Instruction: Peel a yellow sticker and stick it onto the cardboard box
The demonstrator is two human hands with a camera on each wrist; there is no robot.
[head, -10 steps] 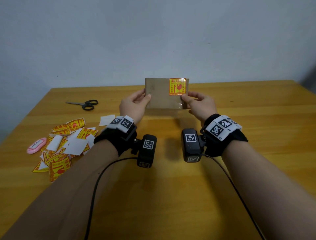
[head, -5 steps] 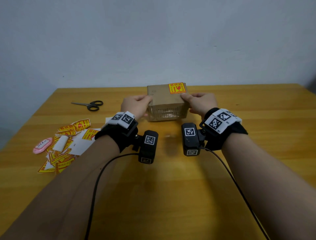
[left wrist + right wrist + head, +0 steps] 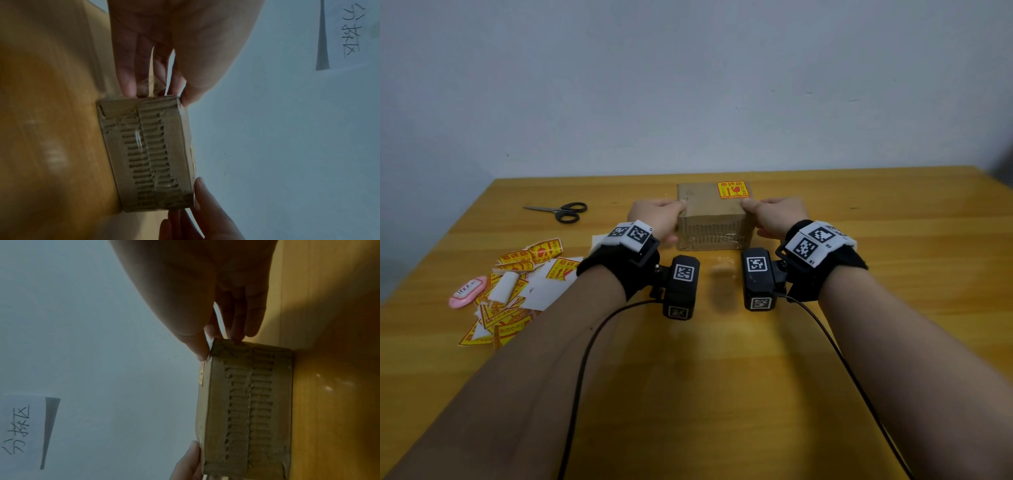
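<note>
A small brown cardboard box (image 3: 705,205) stands flat on the wooden table (image 3: 722,377), its torn corrugated side facing me. A yellow sticker (image 3: 734,189) with red print lies stuck on the right part of its top face. My left hand (image 3: 671,219) grips the box's left end, thumb on the top edge and fingers against the side. At the other end my right hand (image 3: 755,219) holds it the same way. The left wrist view shows the box (image 3: 148,154) between both sets of fingers. In the right wrist view only the sticker's edge (image 3: 202,374) shows on the box (image 3: 246,402).
Black scissors (image 3: 561,210) lie at the back left. A pile of yellow stickers and white backing papers (image 3: 517,291) sits at the left, with a pink oval object (image 3: 467,291) beside it. A wall runs close behind the table's far edge.
Both hands have lowered the box from a raised, tilted pose, its stickered face towards me, down onto the table, where it now sits flat. The grip has stayed on it.
</note>
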